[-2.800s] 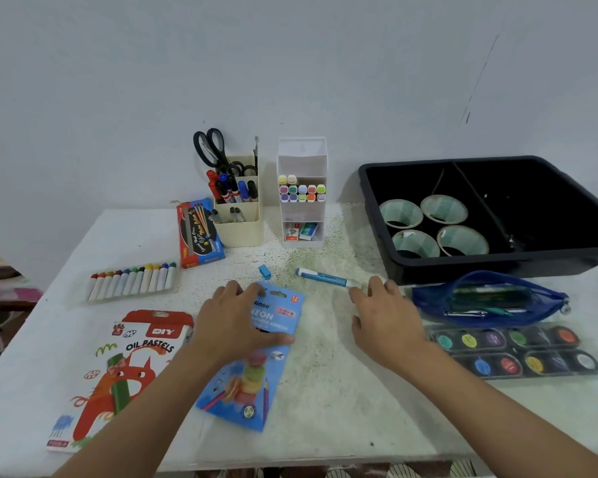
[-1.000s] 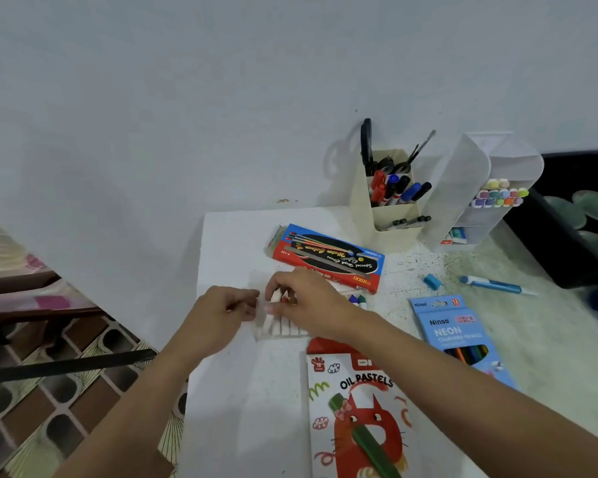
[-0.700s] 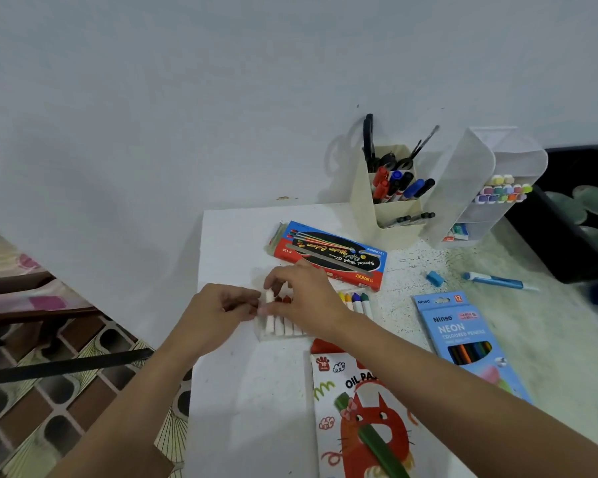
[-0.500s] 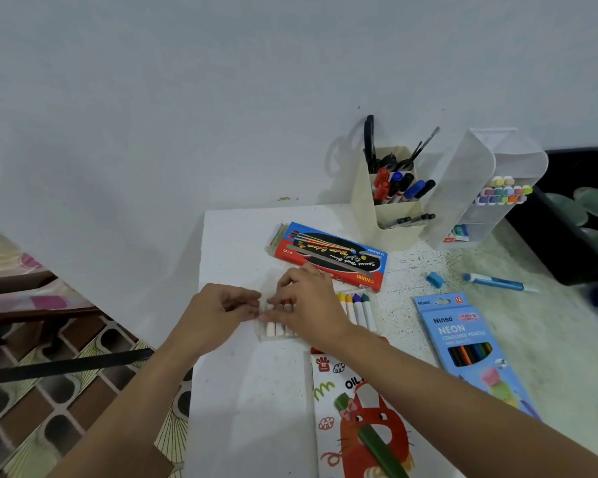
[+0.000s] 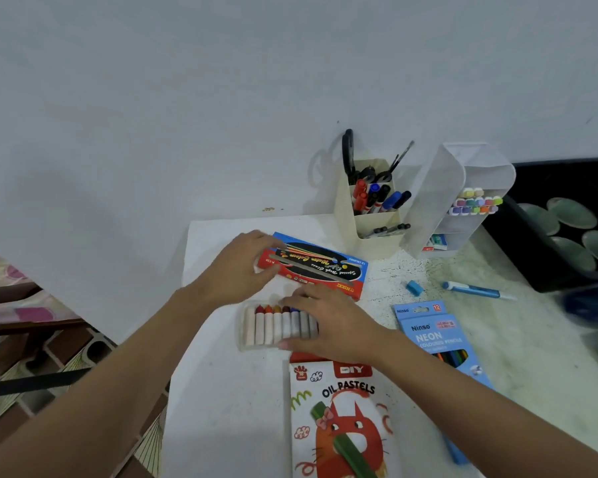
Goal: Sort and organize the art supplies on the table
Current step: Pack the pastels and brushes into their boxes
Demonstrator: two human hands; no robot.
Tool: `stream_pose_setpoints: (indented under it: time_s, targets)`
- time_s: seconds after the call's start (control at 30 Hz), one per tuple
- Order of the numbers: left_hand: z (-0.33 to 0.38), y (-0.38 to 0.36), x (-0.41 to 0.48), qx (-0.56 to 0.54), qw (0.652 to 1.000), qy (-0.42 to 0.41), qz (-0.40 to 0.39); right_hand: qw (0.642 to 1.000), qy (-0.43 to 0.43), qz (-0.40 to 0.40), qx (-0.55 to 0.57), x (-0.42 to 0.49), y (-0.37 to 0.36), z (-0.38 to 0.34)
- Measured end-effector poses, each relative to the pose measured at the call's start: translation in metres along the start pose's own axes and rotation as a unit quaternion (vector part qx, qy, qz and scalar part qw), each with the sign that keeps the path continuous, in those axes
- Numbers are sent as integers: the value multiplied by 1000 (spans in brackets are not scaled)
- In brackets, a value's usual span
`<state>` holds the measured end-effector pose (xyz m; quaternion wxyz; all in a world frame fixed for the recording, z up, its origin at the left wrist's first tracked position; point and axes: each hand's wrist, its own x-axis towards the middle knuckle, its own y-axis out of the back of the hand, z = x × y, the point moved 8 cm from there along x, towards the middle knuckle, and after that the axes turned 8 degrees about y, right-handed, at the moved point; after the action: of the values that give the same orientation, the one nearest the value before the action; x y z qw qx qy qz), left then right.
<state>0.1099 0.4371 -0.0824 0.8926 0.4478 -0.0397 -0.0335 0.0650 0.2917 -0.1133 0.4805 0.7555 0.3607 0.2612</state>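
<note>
A clear tray of oil pastels (image 5: pixel 273 326) lies near the table's left edge. My right hand (image 5: pixel 328 322) covers its right half, with the thumb at the near edge and the fingers over the far edge, holding it. Just behind lies a red and blue watercolour box (image 5: pixel 321 267). My left hand (image 5: pixel 239 267) grips its left end, fingers on top and thumb at the front edge. An open oil pastels box (image 5: pixel 339 419) lies in front of the tray. To the right is a blue neon pencil box (image 5: pixel 435 336).
A cream holder (image 5: pixel 373 219) with markers and scissors and a translucent marker organizer (image 5: pixel 463 201) stand at the wall. A blue cap (image 5: pixel 414 288) and blue pen (image 5: pixel 477 290) lie loose. A black bin (image 5: pixel 546 257) with tape rolls is far right. The table edge (image 5: pixel 183 305) drops to the floor.
My left hand left the pastel tray and reached back to the watercolour box. My right hand slid right along the tray, uncovering the left pastels.
</note>
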Motion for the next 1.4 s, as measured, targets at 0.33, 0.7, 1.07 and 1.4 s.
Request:
stream_pose_setpoints:
  time_s: [0.33,0.7,1.07,1.4]
  targets:
    - [-14,-26,48,280,949,-48,-141,1000,-16,-5,7,-7,-7,4]
    - [-70,15,-27,282,941,154,-104,998,-56,33,20,-11,-2,24]
    - [-44,15,-33,207,970,29,-127,990,-121,-31,-70,-25,17,53]
    - [-37,-13,-5,253,935,-42,-247,984,-156,87,21,-37,40,57]
